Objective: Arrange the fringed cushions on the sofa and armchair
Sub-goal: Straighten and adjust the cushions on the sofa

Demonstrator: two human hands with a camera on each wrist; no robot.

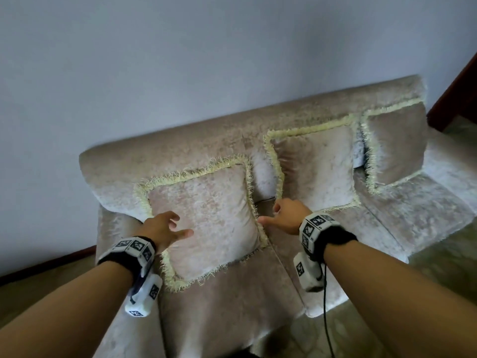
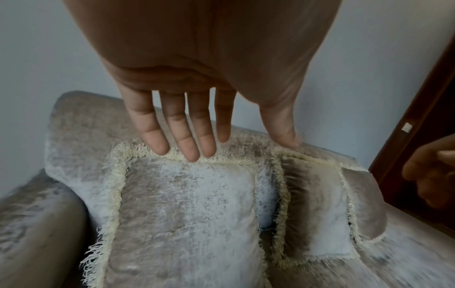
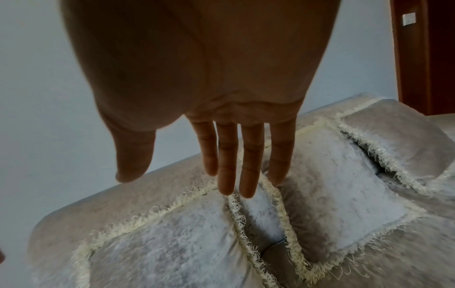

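Three fringed cushions lean against the backrest of the beige velvet sofa (image 1: 426, 192): the left cushion (image 1: 206, 218), the middle cushion (image 1: 317, 164) and the right cushion (image 1: 395, 146), which the middle one partly overlaps. The left hand (image 1: 165, 228) hovers over the left cushion, fingers (image 2: 182, 126) straight and released. The right hand (image 1: 289, 215) hangs between the left and middle cushions, equally loose, grasping nothing.

left hand (image 2: 197, 81) with straight fingers (image 2: 152, 128) above nearest fringed cushion (image 2: 187, 214) on sofa (image 2: 74, 136)
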